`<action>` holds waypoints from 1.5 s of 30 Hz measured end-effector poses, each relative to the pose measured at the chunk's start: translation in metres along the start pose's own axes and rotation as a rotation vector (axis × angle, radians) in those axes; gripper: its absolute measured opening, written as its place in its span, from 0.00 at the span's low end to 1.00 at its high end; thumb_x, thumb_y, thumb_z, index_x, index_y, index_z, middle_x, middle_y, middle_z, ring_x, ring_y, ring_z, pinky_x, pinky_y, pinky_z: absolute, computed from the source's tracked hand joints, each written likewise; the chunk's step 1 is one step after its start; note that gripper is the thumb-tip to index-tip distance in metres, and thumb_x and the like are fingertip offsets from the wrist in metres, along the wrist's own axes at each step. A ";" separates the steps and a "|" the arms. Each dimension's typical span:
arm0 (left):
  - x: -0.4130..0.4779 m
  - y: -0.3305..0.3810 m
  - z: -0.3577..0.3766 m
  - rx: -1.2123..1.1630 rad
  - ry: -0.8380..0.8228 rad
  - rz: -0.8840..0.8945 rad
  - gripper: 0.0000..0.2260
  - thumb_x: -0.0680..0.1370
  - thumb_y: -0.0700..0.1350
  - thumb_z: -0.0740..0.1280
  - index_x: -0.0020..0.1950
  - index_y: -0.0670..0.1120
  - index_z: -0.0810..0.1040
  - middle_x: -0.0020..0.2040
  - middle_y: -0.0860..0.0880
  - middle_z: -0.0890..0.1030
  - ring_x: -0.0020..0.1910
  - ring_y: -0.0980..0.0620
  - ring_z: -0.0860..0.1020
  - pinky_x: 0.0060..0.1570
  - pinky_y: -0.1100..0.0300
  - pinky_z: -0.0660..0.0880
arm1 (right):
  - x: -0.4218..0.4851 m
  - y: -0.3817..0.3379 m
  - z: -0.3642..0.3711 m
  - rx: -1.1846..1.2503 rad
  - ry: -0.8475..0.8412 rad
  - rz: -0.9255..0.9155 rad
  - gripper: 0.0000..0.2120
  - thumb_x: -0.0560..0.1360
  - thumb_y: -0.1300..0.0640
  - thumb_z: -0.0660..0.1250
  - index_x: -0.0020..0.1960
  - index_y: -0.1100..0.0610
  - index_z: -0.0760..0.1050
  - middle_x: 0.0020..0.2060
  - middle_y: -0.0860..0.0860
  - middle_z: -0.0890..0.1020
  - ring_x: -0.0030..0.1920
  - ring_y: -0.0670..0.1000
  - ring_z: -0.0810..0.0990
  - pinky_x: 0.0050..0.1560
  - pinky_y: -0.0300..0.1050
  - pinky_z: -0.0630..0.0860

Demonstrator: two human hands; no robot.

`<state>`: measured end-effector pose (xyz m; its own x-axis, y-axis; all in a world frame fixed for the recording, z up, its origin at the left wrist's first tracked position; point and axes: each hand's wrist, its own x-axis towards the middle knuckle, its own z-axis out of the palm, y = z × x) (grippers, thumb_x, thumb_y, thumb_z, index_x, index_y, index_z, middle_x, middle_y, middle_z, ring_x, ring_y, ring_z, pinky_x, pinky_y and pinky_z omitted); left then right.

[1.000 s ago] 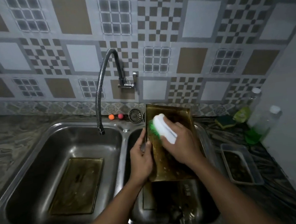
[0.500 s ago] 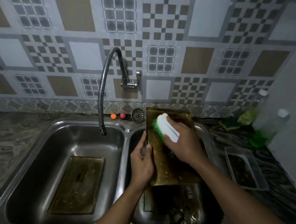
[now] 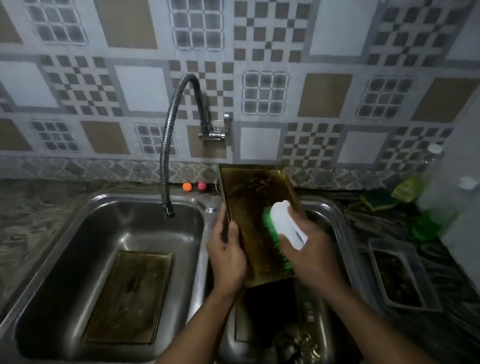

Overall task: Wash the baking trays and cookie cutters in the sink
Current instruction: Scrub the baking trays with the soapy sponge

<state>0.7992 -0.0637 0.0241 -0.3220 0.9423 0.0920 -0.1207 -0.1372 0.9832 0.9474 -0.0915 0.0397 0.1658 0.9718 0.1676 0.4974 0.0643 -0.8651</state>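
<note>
A patterned tile wall backs a steel double sink [image 3: 63, 284] under dim light; over the right basin the right hand [image 3: 309, 252] is curled tight around a white scrub brush [image 3: 287, 227], its green bristles pressed onto the lower part of a tilted baking tray [image 3: 254, 204]; the left hand [image 3: 227, 256] clasps that tray's left edge, fingers [image 3: 223, 223] wrapped over the rim and thumb on the face, propping it upright against the back ledge. To scrub well, I judge the left grip should stay firm so the tray does not slide, while the brush works in short overlapping strokes over the browned patches near the top and into the corners; rinsing would follow under the tap [image 3: 166, 167], which shows no water running. Further out, a second baking tray [image 3: 128, 297] lies flat in the left basin; dark shapes low in the right basin may be cookie cutters, though I cannot tell; a small plastic container [image 3: 400, 276] sits on the counter to the right.
</note>
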 end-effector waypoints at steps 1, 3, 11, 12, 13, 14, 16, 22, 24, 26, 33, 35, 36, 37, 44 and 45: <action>-0.003 0.000 0.003 0.010 -0.021 0.008 0.19 0.83 0.37 0.60 0.74 0.48 0.71 0.69 0.54 0.76 0.69 0.60 0.72 0.71 0.54 0.68 | 0.005 0.001 -0.002 0.012 0.051 0.046 0.29 0.75 0.54 0.70 0.74 0.45 0.67 0.67 0.46 0.75 0.63 0.45 0.75 0.54 0.30 0.71; -0.007 0.001 0.012 -0.005 -0.053 0.004 0.19 0.83 0.37 0.61 0.73 0.50 0.71 0.68 0.54 0.76 0.67 0.62 0.73 0.69 0.59 0.70 | 0.011 -0.008 0.006 0.016 0.101 0.063 0.29 0.75 0.54 0.71 0.74 0.45 0.67 0.64 0.46 0.76 0.61 0.46 0.75 0.56 0.37 0.74; -0.004 -0.004 0.013 -0.009 0.083 -0.012 0.19 0.83 0.38 0.60 0.73 0.50 0.71 0.69 0.57 0.74 0.69 0.63 0.71 0.72 0.54 0.67 | -0.029 0.001 0.009 0.060 -0.023 -0.045 0.30 0.75 0.55 0.71 0.74 0.42 0.66 0.64 0.43 0.76 0.61 0.37 0.75 0.58 0.32 0.72; -0.006 -0.007 0.011 -0.002 0.081 -0.012 0.19 0.83 0.38 0.60 0.74 0.49 0.71 0.70 0.57 0.74 0.69 0.63 0.70 0.72 0.55 0.66 | -0.023 0.009 0.000 0.037 0.007 -0.019 0.30 0.75 0.55 0.71 0.74 0.42 0.66 0.65 0.44 0.75 0.62 0.40 0.75 0.57 0.32 0.73; -0.007 -0.009 0.010 -0.001 0.083 -0.012 0.19 0.83 0.38 0.60 0.74 0.49 0.70 0.71 0.56 0.73 0.70 0.63 0.69 0.73 0.55 0.66 | -0.017 0.015 -0.008 0.034 0.043 0.022 0.30 0.76 0.56 0.71 0.74 0.43 0.66 0.66 0.45 0.75 0.62 0.43 0.76 0.55 0.30 0.73; -0.007 -0.010 0.010 -0.001 0.081 -0.009 0.19 0.83 0.38 0.60 0.74 0.49 0.70 0.71 0.56 0.73 0.70 0.63 0.69 0.73 0.55 0.66 | -0.011 0.019 -0.014 0.036 0.079 0.064 0.30 0.76 0.56 0.70 0.75 0.44 0.66 0.66 0.47 0.75 0.62 0.44 0.76 0.51 0.26 0.72; -0.004 -0.008 0.013 0.004 0.066 0.004 0.19 0.83 0.38 0.60 0.74 0.49 0.70 0.71 0.55 0.73 0.70 0.63 0.69 0.73 0.56 0.66 | -0.007 0.015 -0.014 0.046 0.119 0.080 0.30 0.76 0.57 0.70 0.75 0.46 0.65 0.66 0.48 0.75 0.60 0.43 0.74 0.47 0.23 0.70; 0.004 0.000 0.013 -0.002 0.053 0.050 0.19 0.83 0.40 0.60 0.74 0.48 0.70 0.70 0.54 0.75 0.69 0.60 0.72 0.70 0.54 0.70 | -0.018 0.016 -0.006 0.051 0.038 -0.026 0.30 0.76 0.56 0.70 0.75 0.45 0.65 0.66 0.46 0.74 0.62 0.44 0.75 0.54 0.25 0.71; 0.004 -0.001 0.009 -0.013 0.049 0.051 0.19 0.83 0.38 0.60 0.75 0.47 0.70 0.70 0.53 0.74 0.68 0.64 0.71 0.70 0.59 0.69 | -0.009 0.023 -0.020 0.059 0.127 0.007 0.30 0.76 0.59 0.71 0.75 0.49 0.66 0.65 0.47 0.74 0.61 0.45 0.75 0.48 0.19 0.67; 0.001 -0.001 0.010 -0.005 0.006 0.063 0.19 0.83 0.38 0.60 0.74 0.47 0.70 0.70 0.54 0.75 0.68 0.64 0.71 0.70 0.60 0.69 | 0.002 0.022 -0.029 0.048 0.178 0.017 0.29 0.76 0.60 0.70 0.75 0.52 0.66 0.64 0.44 0.72 0.62 0.44 0.72 0.47 0.17 0.65; -0.008 -0.003 0.016 -0.004 -0.039 0.060 0.19 0.83 0.37 0.60 0.71 0.52 0.71 0.64 0.62 0.76 0.64 0.66 0.74 0.64 0.66 0.72 | 0.020 0.004 -0.006 -0.115 0.070 -0.076 0.31 0.76 0.51 0.70 0.76 0.46 0.63 0.65 0.47 0.74 0.62 0.48 0.74 0.58 0.44 0.74; -0.001 -0.007 0.009 0.000 0.003 0.056 0.18 0.83 0.37 0.60 0.72 0.49 0.72 0.67 0.56 0.77 0.67 0.60 0.74 0.69 0.56 0.70 | 0.001 0.010 0.003 -0.095 -0.055 -0.120 0.31 0.75 0.47 0.68 0.76 0.44 0.63 0.65 0.44 0.74 0.63 0.45 0.74 0.61 0.45 0.74; 0.001 -0.009 0.005 0.002 0.026 0.052 0.18 0.83 0.37 0.60 0.73 0.47 0.72 0.68 0.54 0.77 0.69 0.58 0.73 0.71 0.53 0.69 | -0.007 0.016 0.002 -0.084 -0.078 -0.128 0.31 0.75 0.46 0.67 0.76 0.44 0.62 0.66 0.45 0.74 0.64 0.45 0.74 0.61 0.42 0.74; 0.002 -0.011 0.002 0.008 0.039 0.060 0.18 0.83 0.37 0.60 0.73 0.47 0.72 0.68 0.54 0.76 0.69 0.57 0.73 0.71 0.52 0.68 | -0.012 0.020 -0.002 -0.069 -0.067 -0.109 0.31 0.75 0.47 0.67 0.76 0.44 0.63 0.66 0.46 0.75 0.64 0.45 0.75 0.60 0.39 0.74; -0.022 -0.009 0.011 0.047 -0.177 0.034 0.18 0.83 0.41 0.61 0.73 0.51 0.71 0.68 0.56 0.76 0.68 0.57 0.74 0.68 0.55 0.71 | 0.042 0.015 -0.028 -0.072 0.184 0.073 0.29 0.77 0.57 0.69 0.75 0.54 0.65 0.68 0.55 0.75 0.64 0.51 0.74 0.57 0.40 0.70; -0.025 -0.009 0.015 0.039 -0.197 0.031 0.18 0.83 0.42 0.61 0.73 0.52 0.71 0.68 0.54 0.77 0.68 0.56 0.74 0.68 0.53 0.72 | 0.053 0.010 -0.026 -0.074 0.193 0.091 0.29 0.77 0.56 0.69 0.76 0.54 0.65 0.68 0.55 0.74 0.64 0.53 0.75 0.58 0.41 0.71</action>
<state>0.8221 -0.0815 0.0157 -0.1341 0.9799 0.1480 -0.0755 -0.1590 0.9844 0.9835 -0.0453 0.0523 0.3694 0.9108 0.1843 0.5332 -0.0453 -0.8448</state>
